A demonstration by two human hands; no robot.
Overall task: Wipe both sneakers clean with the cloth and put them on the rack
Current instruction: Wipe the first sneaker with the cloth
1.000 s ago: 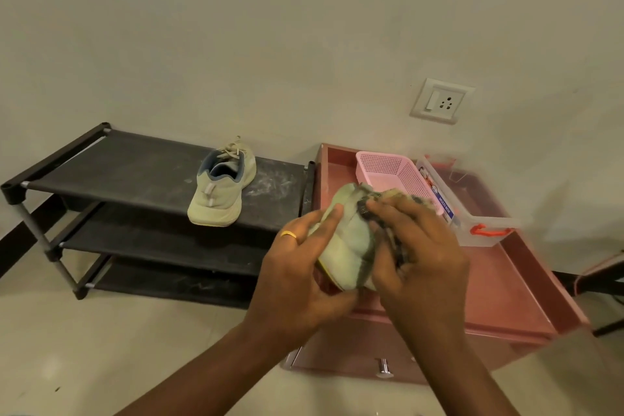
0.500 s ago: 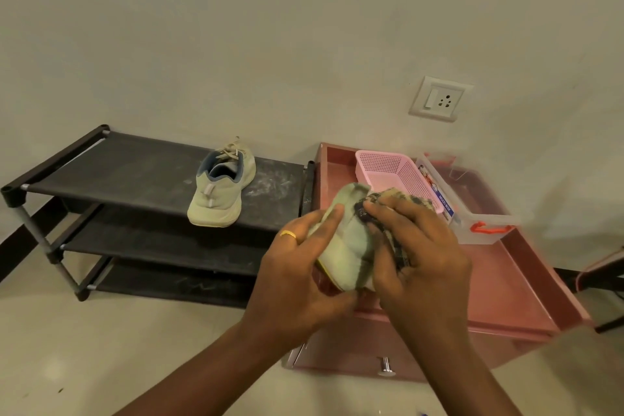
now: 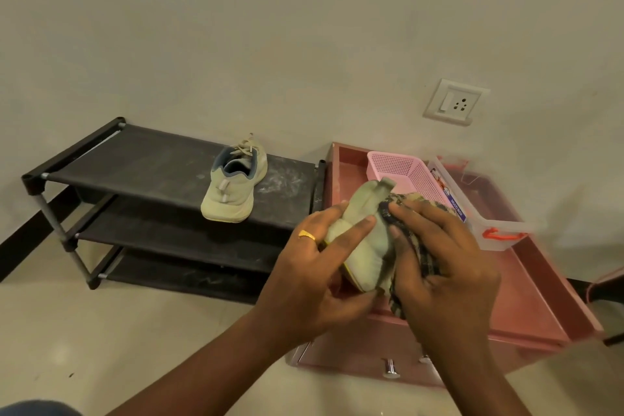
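One pale green sneaker (image 3: 234,191) stands on the top shelf of the black three-tier rack (image 3: 141,165), heel toward me. My left hand (image 3: 315,268) grips the second pale green sneaker (image 3: 366,233) in the air above the pink cabinet, heel up. My right hand (image 3: 439,260) holds a dark checked cloth (image 3: 418,240) pressed against the sneaker's right side. Most of this sneaker is hidden by my hands.
A pink cabinet (image 3: 526,297) with a raised rim stands right of the rack. On it sit a pink mesh basket (image 3: 401,169) and a clear plastic box (image 3: 496,230) with orange latches. A wall socket (image 3: 454,101) is above. Pale floor lies in front.
My right hand with the cloth has shifted slightly along the sneaker's side. The sneaker on the rack has not moved.
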